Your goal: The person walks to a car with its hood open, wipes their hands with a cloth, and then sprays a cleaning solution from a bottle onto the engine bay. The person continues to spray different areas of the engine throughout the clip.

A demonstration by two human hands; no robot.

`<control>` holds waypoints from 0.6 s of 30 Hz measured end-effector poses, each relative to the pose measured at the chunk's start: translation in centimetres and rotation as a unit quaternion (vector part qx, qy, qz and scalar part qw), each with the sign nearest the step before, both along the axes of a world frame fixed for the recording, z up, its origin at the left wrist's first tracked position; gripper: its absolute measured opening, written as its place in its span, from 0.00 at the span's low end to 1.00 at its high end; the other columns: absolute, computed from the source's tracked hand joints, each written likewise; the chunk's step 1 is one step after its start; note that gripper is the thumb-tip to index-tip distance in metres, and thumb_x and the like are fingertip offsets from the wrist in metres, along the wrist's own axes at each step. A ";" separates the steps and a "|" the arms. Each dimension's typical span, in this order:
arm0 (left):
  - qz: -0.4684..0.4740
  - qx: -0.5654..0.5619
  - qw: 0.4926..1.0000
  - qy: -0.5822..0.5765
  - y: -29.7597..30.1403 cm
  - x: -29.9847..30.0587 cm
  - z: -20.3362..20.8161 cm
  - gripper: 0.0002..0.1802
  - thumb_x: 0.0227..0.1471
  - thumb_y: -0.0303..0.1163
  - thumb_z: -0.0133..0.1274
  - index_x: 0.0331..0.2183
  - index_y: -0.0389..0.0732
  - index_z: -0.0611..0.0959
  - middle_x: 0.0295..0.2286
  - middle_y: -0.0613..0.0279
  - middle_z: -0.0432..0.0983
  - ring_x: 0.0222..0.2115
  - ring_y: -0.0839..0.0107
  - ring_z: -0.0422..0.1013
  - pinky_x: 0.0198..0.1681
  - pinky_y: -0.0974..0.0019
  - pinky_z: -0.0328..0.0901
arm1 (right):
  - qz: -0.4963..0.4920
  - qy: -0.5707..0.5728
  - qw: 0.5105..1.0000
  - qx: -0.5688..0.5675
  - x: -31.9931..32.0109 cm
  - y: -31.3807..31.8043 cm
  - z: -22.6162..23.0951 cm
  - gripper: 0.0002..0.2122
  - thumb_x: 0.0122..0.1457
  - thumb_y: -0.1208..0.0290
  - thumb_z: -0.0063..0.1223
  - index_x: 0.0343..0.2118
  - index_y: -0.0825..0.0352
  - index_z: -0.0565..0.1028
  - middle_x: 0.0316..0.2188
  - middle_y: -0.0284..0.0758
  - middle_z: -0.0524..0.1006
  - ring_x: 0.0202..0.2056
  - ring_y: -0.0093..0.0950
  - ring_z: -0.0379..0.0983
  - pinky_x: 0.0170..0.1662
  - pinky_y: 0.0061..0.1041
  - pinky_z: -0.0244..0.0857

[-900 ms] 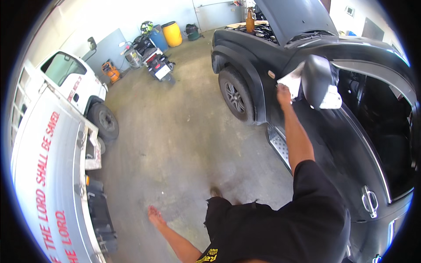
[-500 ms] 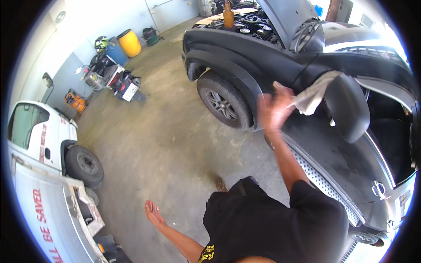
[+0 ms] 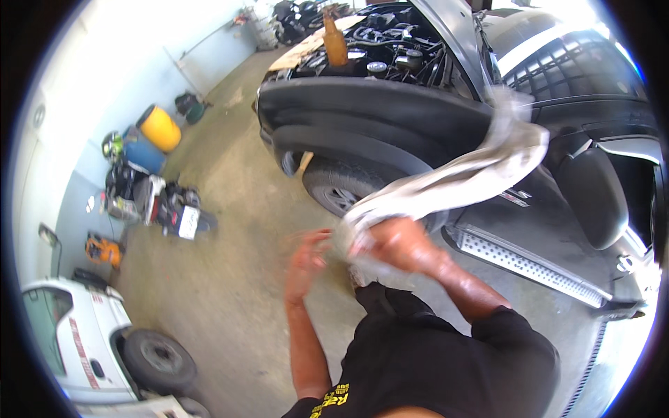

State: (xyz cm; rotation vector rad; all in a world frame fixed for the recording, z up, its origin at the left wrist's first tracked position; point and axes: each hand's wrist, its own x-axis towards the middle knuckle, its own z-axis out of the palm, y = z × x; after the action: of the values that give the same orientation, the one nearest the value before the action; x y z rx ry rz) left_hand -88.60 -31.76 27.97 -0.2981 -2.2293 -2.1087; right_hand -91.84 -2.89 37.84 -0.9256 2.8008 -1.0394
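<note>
Pale cloth (image 3: 453,177), one; near end clenched in the right hand (image 3: 404,245), free length streaming across the black fender (image 3: 376,104); taking-up apparently done, nothing further visible; left hand (image 3: 306,261) loosely spread, seemingly empty, just beside; earlier, cloth by the mirror (image 3: 598,198), left hand well apart.

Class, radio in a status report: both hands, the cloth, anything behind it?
Right hand gripping pale cloth; left hand open nearby, contact unclear. Cloth extending rightward, blurred. Dark vehicle, hood raised, behind it.
</note>
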 end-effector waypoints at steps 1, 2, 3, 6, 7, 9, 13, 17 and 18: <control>0.008 0.025 1.000 0.008 -0.2 -2.0 0.2 0.21 0.75 0.41 0.56 0.60 0.38 0.84 0.51 0.63 0.84 0.52 0.72 0.76 0.59 0.63 0.70 | 0.035 0.079 0.995 -0.048 -1.7 -3.7 -0.2 0.22 0.71 0.48 0.62 0.38 0.69 0.84 0.37 0.44 0.83 0.45 0.47 0.82 0.49 0.46 0.76; 0.020 0.050 0.998 0.018 -0.7 -3.8 0.3 0.20 0.75 0.41 0.56 0.58 0.38 0.85 0.47 0.64 0.85 0.48 0.73 0.77 0.57 0.64 0.70 | 0.074 0.156 0.981 -0.093 -3.6 -6.8 -0.1 0.23 0.72 0.48 0.60 0.33 0.69 0.83 0.33 0.45 0.81 0.42 0.50 0.81 0.47 0.47 0.76; 0.069 0.057 0.996 0.024 -2.9 -5.2 -0.5 0.19 0.75 0.41 0.56 0.56 0.37 0.86 0.43 0.65 0.84 0.45 0.73 0.76 0.54 0.64 0.70 | 0.066 0.124 0.986 -0.090 -5.8 -8.6 1.5 0.24 0.73 0.48 0.59 0.33 0.69 0.83 0.33 0.45 0.81 0.39 0.50 0.81 0.45 0.48 0.75; 0.138 -0.137 0.980 0.048 -10.5 -8.6 4.0 0.19 0.75 0.42 0.58 0.45 0.33 0.88 0.33 0.69 0.80 0.35 0.75 0.72 0.42 0.64 0.68 | 0.078 0.030 0.993 -0.082 -11.6 -12.8 4.5 0.26 0.73 0.48 0.61 0.29 0.70 0.81 0.27 0.48 0.81 0.32 0.53 0.79 0.38 0.49 0.73; 0.169 -0.146 0.972 0.069 -13.9 -8.9 4.6 0.19 0.75 0.42 0.57 0.42 0.33 0.88 0.33 0.67 0.79 0.35 0.73 0.72 0.40 0.63 0.67 | 0.104 0.028 0.988 -0.108 -13.1 -14.7 4.5 0.26 0.72 0.49 0.62 0.29 0.71 0.82 0.25 0.49 0.80 0.31 0.52 0.80 0.39 0.48 0.73; 0.169 -0.131 0.972 0.096 -18.8 -10.2 6.0 0.18 0.75 0.40 0.56 0.40 0.33 0.87 0.34 0.63 0.80 0.36 0.71 0.72 0.40 0.61 0.67 | 0.112 -0.050 0.977 -0.176 -16.0 -18.7 4.9 0.24 0.71 0.50 0.64 0.33 0.73 0.84 0.25 0.51 0.80 0.31 0.50 0.81 0.41 0.45 0.74; 0.200 -0.015 0.967 0.157 -15.6 -14.4 13.5 0.14 0.74 0.37 0.58 0.47 0.33 0.86 0.40 0.58 0.81 0.40 0.67 0.75 0.46 0.60 0.70 | 0.096 -0.107 0.914 -0.380 -21.1 -26.5 3.2 0.26 0.68 0.52 0.70 0.53 0.73 0.79 0.36 0.54 0.82 0.40 0.46 0.82 0.48 0.42 0.75; 0.261 -0.121 0.944 0.160 -22.0 -19.5 11.7 0.17 0.75 0.40 0.59 0.51 0.33 0.84 0.44 0.57 0.81 0.42 0.69 0.76 0.48 0.63 0.72 | 0.131 -0.082 0.939 -0.306 -24.6 -31.7 2.8 0.37 0.62 0.47 0.75 0.63 0.71 0.72 0.44 0.56 0.82 0.48 0.54 0.81 0.53 0.44 0.74; 0.266 -0.139 0.944 0.137 -24.3 -20.8 11.7 0.18 0.76 0.40 0.58 0.50 0.33 0.84 0.43 0.57 0.82 0.42 0.70 0.76 0.47 0.64 0.71 | 0.115 -0.105 0.949 -0.273 -25.7 -33.0 3.1 0.36 0.62 0.46 0.75 0.61 0.71 0.74 0.43 0.56 0.82 0.47 0.55 0.81 0.52 0.46 0.75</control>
State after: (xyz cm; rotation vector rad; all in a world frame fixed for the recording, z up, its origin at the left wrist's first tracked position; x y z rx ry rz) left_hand -109.39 -56.10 39.71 0.0099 -2.1264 -1.3933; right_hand -117.58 -35.87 40.89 -1.0632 2.1944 -1.7897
